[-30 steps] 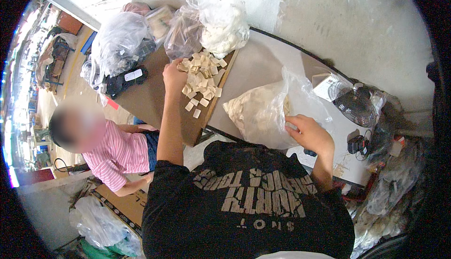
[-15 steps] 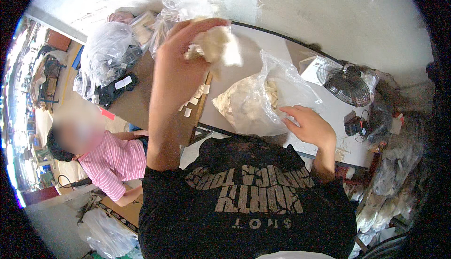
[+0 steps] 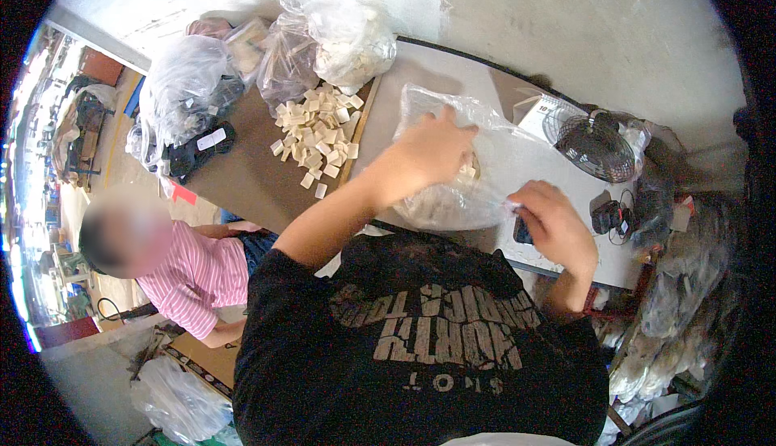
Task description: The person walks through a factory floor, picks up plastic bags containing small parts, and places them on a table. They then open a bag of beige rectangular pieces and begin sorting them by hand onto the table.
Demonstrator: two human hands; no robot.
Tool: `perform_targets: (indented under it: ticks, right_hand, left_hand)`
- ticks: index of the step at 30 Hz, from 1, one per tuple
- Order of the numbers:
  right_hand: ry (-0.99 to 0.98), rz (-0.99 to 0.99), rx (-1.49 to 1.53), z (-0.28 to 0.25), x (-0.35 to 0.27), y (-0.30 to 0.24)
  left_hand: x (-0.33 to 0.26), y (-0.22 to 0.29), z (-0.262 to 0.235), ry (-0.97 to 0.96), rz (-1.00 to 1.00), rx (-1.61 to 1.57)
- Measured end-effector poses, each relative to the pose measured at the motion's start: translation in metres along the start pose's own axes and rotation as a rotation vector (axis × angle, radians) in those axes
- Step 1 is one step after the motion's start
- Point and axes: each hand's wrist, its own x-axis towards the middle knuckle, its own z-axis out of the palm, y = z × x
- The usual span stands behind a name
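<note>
A clear plastic bag (image 3: 432,211) with cream-coloured contents lies on the pale tabletop in front of me. My left hand (image 3: 432,151) reaches over the bag, palm down, its fingers apart on the plastic near the mouth; some fingertips are hidden. At the bag's right end, my right hand (image 3: 556,226) pinches a gathered edge of the plastic between thumb and fingers. Left of the bag, a loose pile of small cream rectangular pieces (image 3: 315,135) is spread on the brown board (image 3: 250,155).
Behind the pile stand filled clear bags (image 3: 356,42), with a bundle of black items (image 3: 198,151) farther left. At the right are a small black fan (image 3: 596,147), a desk calendar (image 3: 546,118) and a dark phone-like object (image 3: 523,231). A person in a pink striped shirt (image 3: 202,264) sits at left.
My left hand has come down and right from above the cream pile to the bag; the blurred off-white bundle it held no longer shows in it. My right hand has taken hold of the bag's edge.
</note>
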Motion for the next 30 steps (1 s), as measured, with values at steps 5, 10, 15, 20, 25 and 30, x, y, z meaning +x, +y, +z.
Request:
perform_targets:
  ticks: [5,10,15,20,25,30]
  right_hand:
    - [0.445,0.020,-0.044,-0.020,-0.013,0.036]
    - [0.546,0.121,0.652,0.055,0.002,0.112]
    - [0.417,0.113,1.033,0.121,0.052,0.120]
    - [0.382,-0.103,1.523,0.089,0.090,0.109]
    - [0.383,-0.047,1.967,0.088,0.093,0.127]
    - [0.105,-0.150,1.410,0.108,0.090,0.123]
  left_hand:
    - [-0.033,-0.053,-0.035,0.417,0.155,-0.123]
    - [-0.040,-0.110,0.020,0.664,0.123,-1.096]
    - [-0.012,-0.075,0.100,0.451,0.076,-0.940]
    - [0.004,-0.048,0.091,0.753,0.072,-1.593]
    - [-0.016,-0.039,0.092,0.675,-0.130,-2.016]
    - [-0.015,0.005,0.109,0.648,-0.044,-1.389]
